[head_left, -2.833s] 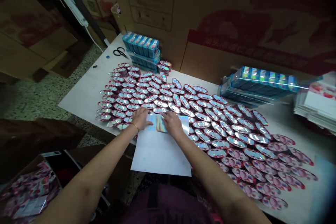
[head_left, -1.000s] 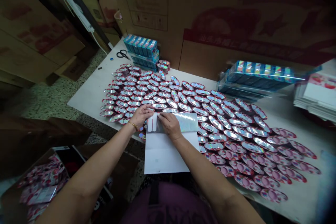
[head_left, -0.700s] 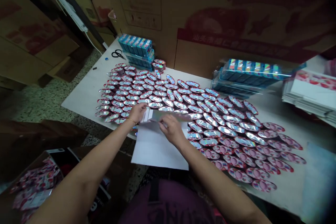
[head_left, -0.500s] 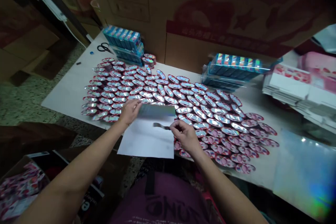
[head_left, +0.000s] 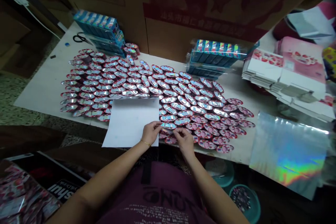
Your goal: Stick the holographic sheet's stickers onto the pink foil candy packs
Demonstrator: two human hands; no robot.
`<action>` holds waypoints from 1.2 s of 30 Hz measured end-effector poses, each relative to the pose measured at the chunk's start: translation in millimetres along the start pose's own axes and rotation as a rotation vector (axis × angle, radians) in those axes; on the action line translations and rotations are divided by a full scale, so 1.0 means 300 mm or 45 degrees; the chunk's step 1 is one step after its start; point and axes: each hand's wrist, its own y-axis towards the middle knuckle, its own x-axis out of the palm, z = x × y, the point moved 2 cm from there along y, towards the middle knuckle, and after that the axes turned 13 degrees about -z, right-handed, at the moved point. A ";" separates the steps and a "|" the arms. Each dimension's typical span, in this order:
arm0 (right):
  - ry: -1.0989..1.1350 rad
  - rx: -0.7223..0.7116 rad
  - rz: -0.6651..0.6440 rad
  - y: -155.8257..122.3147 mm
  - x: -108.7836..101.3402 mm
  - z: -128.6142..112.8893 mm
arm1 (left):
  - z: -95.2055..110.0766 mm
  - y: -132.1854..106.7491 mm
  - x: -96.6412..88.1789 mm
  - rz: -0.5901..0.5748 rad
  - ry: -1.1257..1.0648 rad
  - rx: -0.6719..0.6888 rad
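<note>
Just past the right edge of a white sheet (head_left: 131, 122), my two hands meet over the nearest rows of small oval pieces. My left hand (head_left: 151, 132) is closed in a pinch on one end of a narrow shiny strip (head_left: 167, 130). The other end is pinched by my right hand (head_left: 184, 140). The strip is thin and partly hidden by the fingertips. Beneath and beyond it stand many oval, red-rimmed pieces (head_left: 181, 89) with silvery tops, packed close together. Those at the near right have pink printed tops (head_left: 207, 143). The sheet lies on top of some pieces, its far edge silvery.
Blue boxes in clear wrap (head_left: 98, 31) stand at the back left, beside scissors (head_left: 80, 37). More wrapped blue boxes (head_left: 214, 57) are at the back right. Flat pink cartons (head_left: 299, 63) and holographic sheets (head_left: 291, 154) lie rightward. A large cardboard box (head_left: 168, 42) walls the back.
My left hand has let go of the sheet's far edge and moved right to the strip. My right hand keeps the strip, now held off the sheet's right side. The view has shifted right.
</note>
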 end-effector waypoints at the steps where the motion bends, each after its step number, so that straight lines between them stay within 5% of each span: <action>1: -0.081 -0.029 0.079 0.009 -0.004 0.016 | 0.002 0.015 0.008 0.046 0.106 0.039; 4: -0.312 -0.090 0.196 0.019 -0.017 0.047 | 0.006 0.029 0.036 0.073 0.364 0.095; 12: -0.660 -0.291 -0.022 -0.050 -0.017 0.072 | -0.051 -0.114 0.056 0.034 0.792 0.169; 24: -1.070 -0.422 -0.018 0.026 0.020 0.066 | -0.083 -0.102 0.048 0.190 0.836 0.098; 36: -1.356 -0.415 -0.038 0.029 0.017 0.052 | -0.050 -0.145 0.043 0.109 1.197 0.122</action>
